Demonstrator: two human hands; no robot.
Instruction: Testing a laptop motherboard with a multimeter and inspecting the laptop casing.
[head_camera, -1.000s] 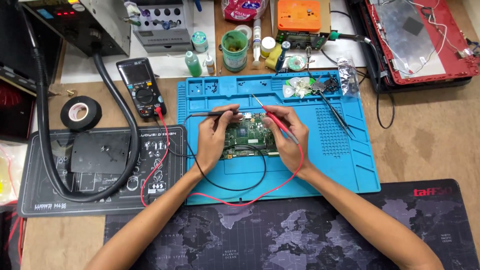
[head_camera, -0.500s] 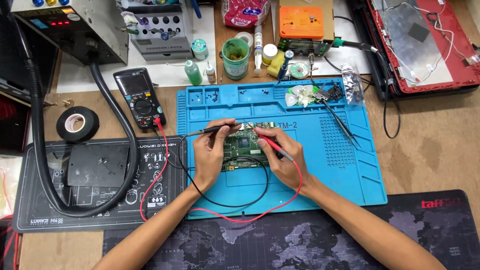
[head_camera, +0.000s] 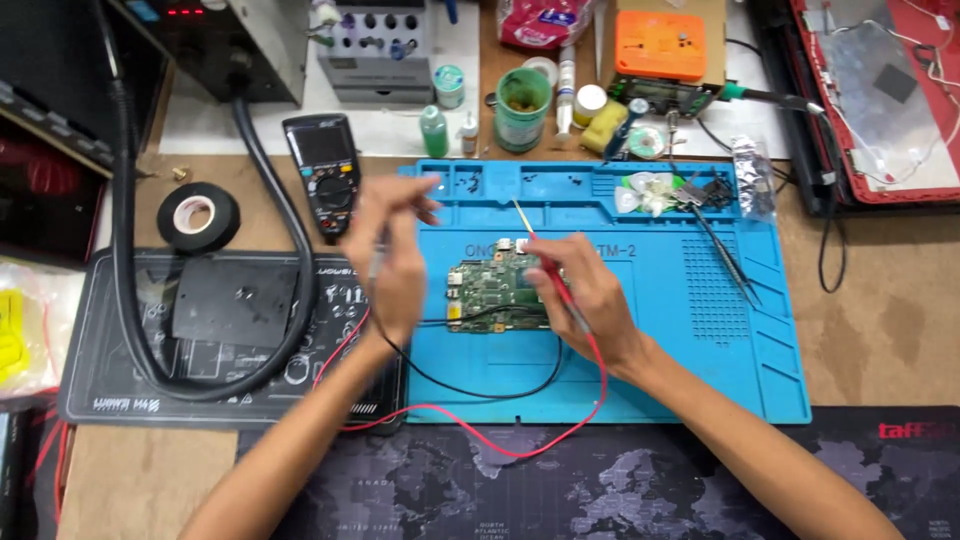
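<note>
Circuit board on blue mat atop cluttered wooden workbench, hands pinching red probe and black probe.

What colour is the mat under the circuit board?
The mat is blue, seen in the head view under the green circuit board.

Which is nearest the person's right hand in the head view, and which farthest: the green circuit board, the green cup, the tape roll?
From the right hand:
1. Green circuit board, right beside it on the blue mat, toward the left hand.
2. Green cup, up at the back of the bench, beyond the mat.
3. Black tape roll, far off on the left, past the left hand.
</note>
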